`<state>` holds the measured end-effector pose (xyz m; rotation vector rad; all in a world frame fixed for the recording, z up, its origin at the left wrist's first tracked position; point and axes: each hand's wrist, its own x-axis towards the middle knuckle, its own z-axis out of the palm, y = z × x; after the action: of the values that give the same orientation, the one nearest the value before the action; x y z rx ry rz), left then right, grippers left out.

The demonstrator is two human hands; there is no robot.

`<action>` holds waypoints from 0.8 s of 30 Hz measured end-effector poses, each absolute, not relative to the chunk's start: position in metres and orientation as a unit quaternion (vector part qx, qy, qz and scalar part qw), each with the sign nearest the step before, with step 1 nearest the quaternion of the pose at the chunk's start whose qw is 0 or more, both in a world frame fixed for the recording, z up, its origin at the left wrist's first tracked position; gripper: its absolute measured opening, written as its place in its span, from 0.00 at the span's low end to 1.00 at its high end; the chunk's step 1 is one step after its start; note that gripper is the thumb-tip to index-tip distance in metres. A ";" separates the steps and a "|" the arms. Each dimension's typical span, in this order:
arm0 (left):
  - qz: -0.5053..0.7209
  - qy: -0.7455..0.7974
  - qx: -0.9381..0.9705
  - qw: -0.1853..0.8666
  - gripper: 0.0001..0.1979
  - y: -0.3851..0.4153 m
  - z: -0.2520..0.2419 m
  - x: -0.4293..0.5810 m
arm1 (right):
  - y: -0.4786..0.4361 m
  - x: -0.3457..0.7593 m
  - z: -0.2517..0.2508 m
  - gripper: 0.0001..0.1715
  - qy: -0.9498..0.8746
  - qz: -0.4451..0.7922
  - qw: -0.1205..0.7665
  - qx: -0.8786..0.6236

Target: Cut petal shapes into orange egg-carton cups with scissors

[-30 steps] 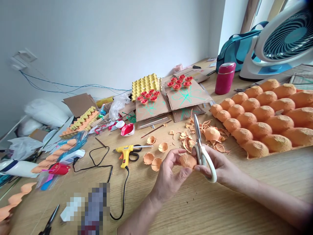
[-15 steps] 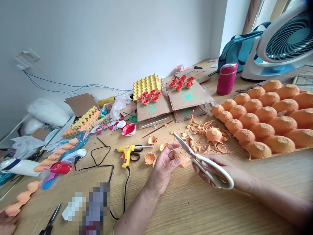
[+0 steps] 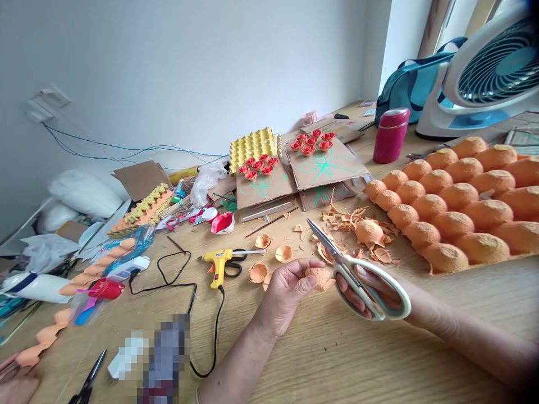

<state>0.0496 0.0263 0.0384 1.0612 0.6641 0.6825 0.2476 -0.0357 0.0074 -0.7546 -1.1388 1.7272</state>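
Observation:
Between the thumb and fingers of my left hand (image 3: pixel 286 294) is an orange egg carton cup (image 3: pixel 319 277). My right hand (image 3: pixel 366 289) grips white-handled scissors (image 3: pixel 351 270), whose blades point up and to the left, just beyond the cup and apart from it. Orange carton scraps (image 3: pixel 337 230) lie behind the blades, with a separate rough cup (image 3: pixel 369 231) among them. To the left of my left hand sit several trimmed cups, one of them a round cup (image 3: pixel 283 253) and another a petal-edged cup (image 3: pixel 258 272).
A large orange egg tray (image 3: pixel 452 205) spreads on the right, with a fan (image 3: pixel 499 67) and a pink flask (image 3: pixel 391 136) behind. A yellow glue gun (image 3: pixel 219 264) trails its cord leftward. Red flowers stand on cardboard (image 3: pixel 324 168). Another person's hand (image 3: pixel 19 387) holds a carton strip (image 3: pixel 44 339).
My right hand has shifted the scissors slightly right, away from the cup. My left hand has lowered the cup a little and its fingers have closed in. The other person's hand moved slightly.

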 end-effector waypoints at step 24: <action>0.462 0.374 0.481 0.644 0.12 0.035 0.029 0.050 | -0.036 0.259 0.012 0.13 -0.801 0.024 0.247 -0.545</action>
<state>0.0501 0.0353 0.0293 1.0950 0.8509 1.0530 0.2593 -0.0357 0.0119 -1.4865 -2.1827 0.0666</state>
